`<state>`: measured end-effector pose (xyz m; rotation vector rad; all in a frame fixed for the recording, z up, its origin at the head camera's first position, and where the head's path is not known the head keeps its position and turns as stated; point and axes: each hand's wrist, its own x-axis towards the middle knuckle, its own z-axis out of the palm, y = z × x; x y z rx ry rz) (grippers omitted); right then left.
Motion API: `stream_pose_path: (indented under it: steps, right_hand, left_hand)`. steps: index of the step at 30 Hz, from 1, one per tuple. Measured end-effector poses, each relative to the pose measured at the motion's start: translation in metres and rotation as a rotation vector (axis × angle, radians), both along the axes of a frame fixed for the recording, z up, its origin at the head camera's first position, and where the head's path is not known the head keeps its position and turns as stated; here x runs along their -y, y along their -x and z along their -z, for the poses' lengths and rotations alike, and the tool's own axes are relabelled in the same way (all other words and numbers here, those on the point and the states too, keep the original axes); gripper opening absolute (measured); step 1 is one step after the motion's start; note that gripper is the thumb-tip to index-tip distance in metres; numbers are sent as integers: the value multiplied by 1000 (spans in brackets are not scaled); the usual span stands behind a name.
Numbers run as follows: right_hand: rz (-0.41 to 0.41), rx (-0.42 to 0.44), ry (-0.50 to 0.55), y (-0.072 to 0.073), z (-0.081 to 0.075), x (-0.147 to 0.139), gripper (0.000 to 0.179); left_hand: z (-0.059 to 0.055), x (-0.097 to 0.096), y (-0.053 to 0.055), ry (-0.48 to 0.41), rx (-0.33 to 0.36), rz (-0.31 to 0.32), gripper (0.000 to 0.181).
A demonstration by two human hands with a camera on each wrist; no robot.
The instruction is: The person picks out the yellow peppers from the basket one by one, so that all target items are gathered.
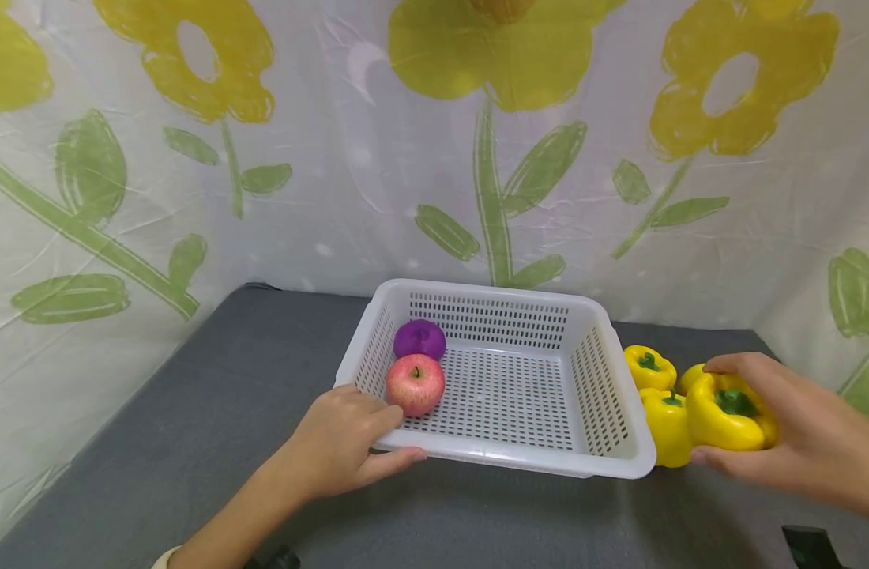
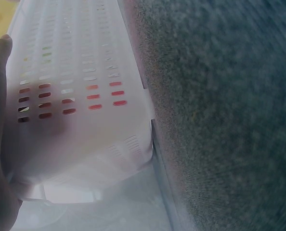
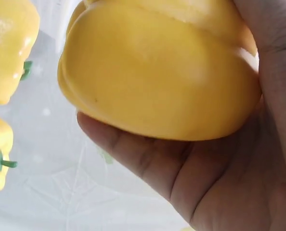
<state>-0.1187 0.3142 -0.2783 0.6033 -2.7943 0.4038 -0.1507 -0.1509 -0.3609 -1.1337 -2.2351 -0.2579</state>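
Note:
My left hand (image 1: 345, 442) grips the near left corner of a white plastic basket (image 1: 505, 454), its thumb along the front rim. The basket's slotted wall (image 2: 80, 139) fills much of the left wrist view. A red apple (image 1: 415, 385) lies inside at the left, in front of a round purple vegetable or fruit (image 1: 419, 339) whose kind I cannot tell. Beyond the basket's right side, my right hand (image 1: 797, 427) holds a yellow bell pepper (image 1: 722, 419) with a green stem. That pepper (image 3: 157, 72) sits between thumb and fingers in the right wrist view.
More yellow bell peppers (image 1: 649, 367) stand close along the basket's right side, one of them (image 1: 665, 431) nearer the front. The dark grey table (image 1: 214, 427) meets a flower-printed curtain (image 1: 321, 197) at the back. A small black object (image 1: 810, 547) shows at the lower right.

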Motion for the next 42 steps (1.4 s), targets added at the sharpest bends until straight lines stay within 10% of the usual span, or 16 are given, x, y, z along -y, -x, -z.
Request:
stream_pose_path:
  steps: [9,28,42]
  right_hand:
    - [17,-8,-7,1,4,-17,84]
    - [141,505,-146,36,36,-53,61]
    - [94,538,-165,45,46,-55,61]
  left_hand:
    - [0,0,1,14,16,-5,52]
    - [3,1,1,23,37,-19,51]
    - [3,1,2,35,50,-32,51]
